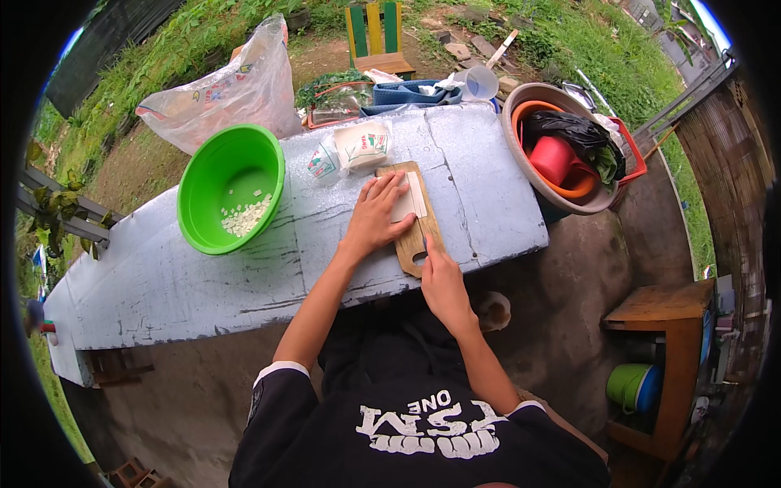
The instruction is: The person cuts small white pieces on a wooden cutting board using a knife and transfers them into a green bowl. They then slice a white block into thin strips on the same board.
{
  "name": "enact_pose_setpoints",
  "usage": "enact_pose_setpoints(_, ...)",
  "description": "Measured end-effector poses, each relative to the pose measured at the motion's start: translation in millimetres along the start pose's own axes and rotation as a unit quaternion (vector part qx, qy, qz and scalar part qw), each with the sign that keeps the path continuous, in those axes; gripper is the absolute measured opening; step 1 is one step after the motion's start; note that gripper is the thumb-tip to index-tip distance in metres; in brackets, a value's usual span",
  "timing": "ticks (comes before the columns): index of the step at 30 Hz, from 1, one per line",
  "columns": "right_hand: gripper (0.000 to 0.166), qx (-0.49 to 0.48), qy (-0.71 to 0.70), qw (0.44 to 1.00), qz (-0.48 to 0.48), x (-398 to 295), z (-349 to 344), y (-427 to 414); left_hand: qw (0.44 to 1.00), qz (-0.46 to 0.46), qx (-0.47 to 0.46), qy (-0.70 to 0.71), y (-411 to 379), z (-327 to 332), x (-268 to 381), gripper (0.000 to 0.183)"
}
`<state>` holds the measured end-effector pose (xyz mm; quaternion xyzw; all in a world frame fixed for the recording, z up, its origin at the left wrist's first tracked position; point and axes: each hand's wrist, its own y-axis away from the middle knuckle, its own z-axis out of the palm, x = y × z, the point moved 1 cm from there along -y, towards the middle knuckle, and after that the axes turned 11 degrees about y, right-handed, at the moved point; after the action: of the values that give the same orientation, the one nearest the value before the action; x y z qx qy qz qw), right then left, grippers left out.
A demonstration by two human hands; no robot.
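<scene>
My left hand (381,210) lies flat over a stack of pale flat sheets (403,210), which look like dough wrappers, its thumb along their near edge. A narrow strip (417,194) of the same pale stuff lies at their right side. Both are on a wooden cutting board (429,221) with a handle hole. My right hand (440,274) is closed around a knife (425,241) at the board's near end; fingers hide most of it. Left of the board, a green plastic basin (201,210) holds many small pale cut squares (246,216).
Beyond the board lie a clear packet of pale sheets (364,146) and a crumpled plastic wrapper (322,161). A large plastic sack (244,91) stands behind the basin. Nested tubs (515,137) are at the grey table's (341,256) right end. A furry animal (494,311) is below the near edge.
</scene>
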<state>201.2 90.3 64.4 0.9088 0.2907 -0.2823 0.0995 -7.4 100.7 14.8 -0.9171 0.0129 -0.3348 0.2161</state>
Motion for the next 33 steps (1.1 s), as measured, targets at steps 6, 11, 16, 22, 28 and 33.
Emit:
enact_pose_setpoints(6,0.040,-0.005,-0.079,0.997,0.001,-0.2,-13.6,7.4,1.000,0.002,-0.003,-0.013,4.0,2.8,-2.0,0.057)
enact_pose_setpoints(11,0.044,0.050,-0.083,0.995,-0.023,-2.7,-16.7,-17.5,1.000,-0.003,0.006,0.019,3.7,2.6,-6.0,0.053)
enact_pose_setpoints(16,0.046,0.038,-0.076,0.996,-0.028,-2.1,1.6,-63.7,1.000,-0.007,0.010,0.027,2.7,0.2,-2.5,0.051)
enact_pose_setpoints(22,0.044,0.030,-0.062,0.997,-0.021,-12.0,12.7,-89.7,1.000,-0.004,0.005,0.009,2.6,-0.3,-3.8,0.050)
enact_pose_setpoints(28,0.048,0.016,-0.034,0.999,-0.033,-5.8,23.8,-94.2,1.000,-0.011,-0.009,0.008,2.3,-0.1,-3.8,0.050)
enact_pose_setpoints(33,0.049,0.011,-0.031,0.999,-0.028,-9.2,23.6,-94.3,1.000,-0.013,-0.018,0.019,2.4,-1.7,-4.9,0.051)
